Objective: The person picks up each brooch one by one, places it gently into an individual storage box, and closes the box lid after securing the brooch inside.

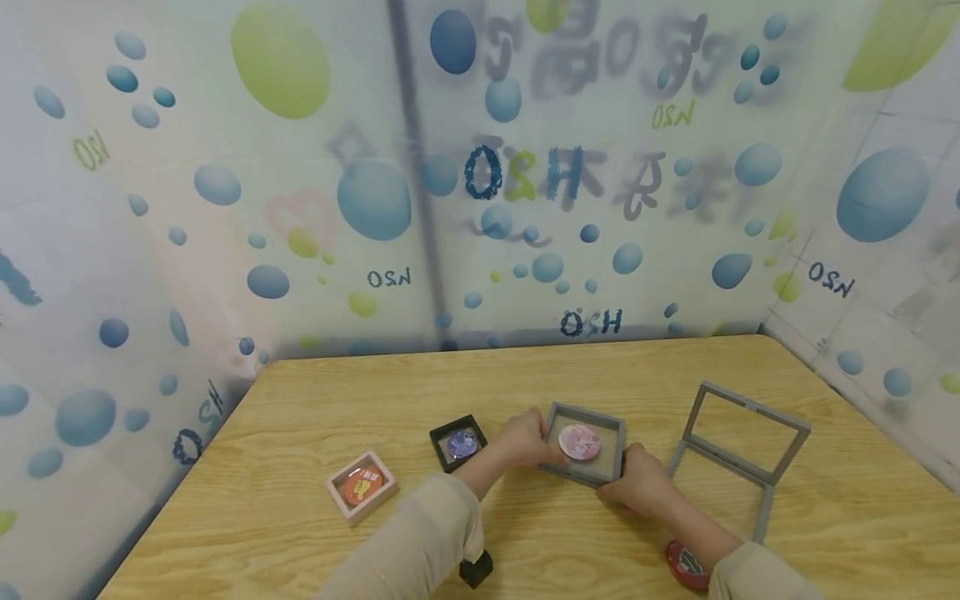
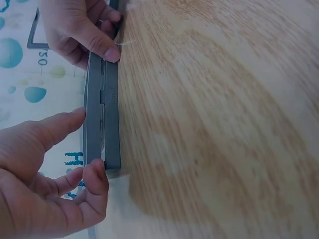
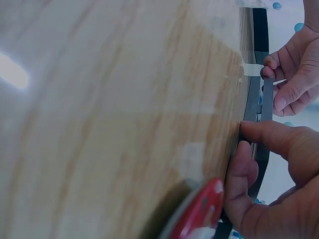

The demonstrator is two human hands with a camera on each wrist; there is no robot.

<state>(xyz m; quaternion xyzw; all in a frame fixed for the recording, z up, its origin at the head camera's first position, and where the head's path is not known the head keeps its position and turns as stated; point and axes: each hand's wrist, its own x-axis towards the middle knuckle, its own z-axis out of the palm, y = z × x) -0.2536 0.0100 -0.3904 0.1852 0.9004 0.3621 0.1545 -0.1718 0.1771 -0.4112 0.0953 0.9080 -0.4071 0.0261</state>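
Note:
A grey display frame (image 1: pixel 583 477) holds a round pink badge (image 1: pixel 580 442) behind its clear window. My left hand (image 1: pixel 525 442) pinches the frame's left side, with the thumb and a curled finger at its edges in the left wrist view. At the near right corner, my right hand (image 1: pixel 641 485) grips the frame between thumb and fingers. The seam between its two halves (image 2: pixel 102 94) shows along the side in the left wrist view. Near my right forearm lies a red round badge (image 1: pixel 686 565), partly hidden by the arm.
To the right stands another grey frame (image 1: pixel 772 477), hinged open, one half upright. On the left are a black frame (image 1: pixel 442 435) with a purple-blue badge and a pink frame (image 1: pixel 343 502) with an orange-red badge. A patterned curtain (image 1: pixel 510 275) hangs behind the wooden table (image 1: pixel 360 392).

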